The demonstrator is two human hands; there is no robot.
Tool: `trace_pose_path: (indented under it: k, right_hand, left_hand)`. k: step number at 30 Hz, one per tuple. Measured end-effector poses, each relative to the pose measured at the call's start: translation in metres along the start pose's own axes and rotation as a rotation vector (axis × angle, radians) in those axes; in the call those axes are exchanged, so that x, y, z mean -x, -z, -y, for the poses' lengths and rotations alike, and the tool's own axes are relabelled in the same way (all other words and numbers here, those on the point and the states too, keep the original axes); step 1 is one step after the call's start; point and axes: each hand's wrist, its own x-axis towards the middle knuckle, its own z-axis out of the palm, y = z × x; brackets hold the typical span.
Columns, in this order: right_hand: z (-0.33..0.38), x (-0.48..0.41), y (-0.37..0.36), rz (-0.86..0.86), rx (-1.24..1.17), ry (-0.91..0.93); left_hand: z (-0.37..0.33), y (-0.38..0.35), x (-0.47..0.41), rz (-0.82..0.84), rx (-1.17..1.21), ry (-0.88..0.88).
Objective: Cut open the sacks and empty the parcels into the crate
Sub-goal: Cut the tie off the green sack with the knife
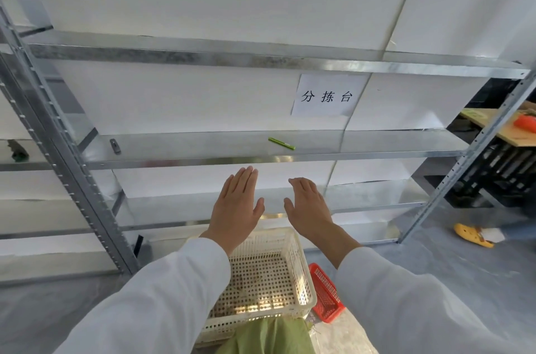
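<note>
Both arms in white sleeves reach forward over a cream perforated crate that stands on the floor with nothing in it. My left hand and my right hand are held flat, palms down, fingers straight, holding nothing. A green woven sack lies at the crate's near edge, at the bottom of the view. A green cutter lies on the metal shelf above and beyond my hands.
A metal rack with several shelves fills the wall ahead, with a paper sign on it. A small dark object lies on the shelf's left. A red basket leans beside the crate. A yellow shoe lies at right.
</note>
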Motion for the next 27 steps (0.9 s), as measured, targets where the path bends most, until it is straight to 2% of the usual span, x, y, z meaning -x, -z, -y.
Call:
trace_pose_path:
  k: [7, 17, 23, 27]
  right_hand:
    - [-0.057, -0.063, -0.018, 0.069, 0.017, 0.065]
    - [-0.176, -0.246, -0.066, 0.257, 0.082, 0.192]
    - [-0.195, -0.358, -0.111, 0.263, 0.114, 0.247]
    - [-0.200, -0.411, -0.146, 0.277, 0.127, 0.176]
  left_hand:
    - [-0.007, -0.047, -0.053, 0.025, -0.061, 0.058]
    - [-0.006, -0.144, -0.177, 0.034, -0.109, 0.290]
    - [0.005, -0.192, -0.240, 0.001, -0.140, 0.340]
    - [0.018, -0.216, -0.260, 0.032, -0.162, 0.378]
